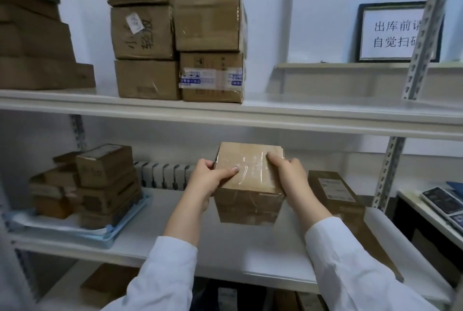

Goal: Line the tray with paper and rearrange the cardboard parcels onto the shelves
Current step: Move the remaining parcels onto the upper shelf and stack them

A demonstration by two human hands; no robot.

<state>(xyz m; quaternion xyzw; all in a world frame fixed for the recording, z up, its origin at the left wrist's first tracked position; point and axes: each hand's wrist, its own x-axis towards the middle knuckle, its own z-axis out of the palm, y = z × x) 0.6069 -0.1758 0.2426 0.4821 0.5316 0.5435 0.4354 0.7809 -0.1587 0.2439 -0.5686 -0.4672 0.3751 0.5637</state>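
A person in white sleeves held a taped cardboard parcel [248, 198] in both hands, above the middle shelf [200, 235] near its centre. The left hand [208, 178] gripped the parcel's left side, thumb laid across the top. The right hand [288, 175] curled its fingers over the top right edge. At the left of that shelf, a blue tray [130, 215] lined with paper [50, 225] held a stack of small parcels [100, 180]. More boxes [175, 48] stood stacked on the upper shelf [300, 110].

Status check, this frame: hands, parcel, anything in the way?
Left hand, right hand both grip taped parcel. Held over middle shelf. Long box close on its right.
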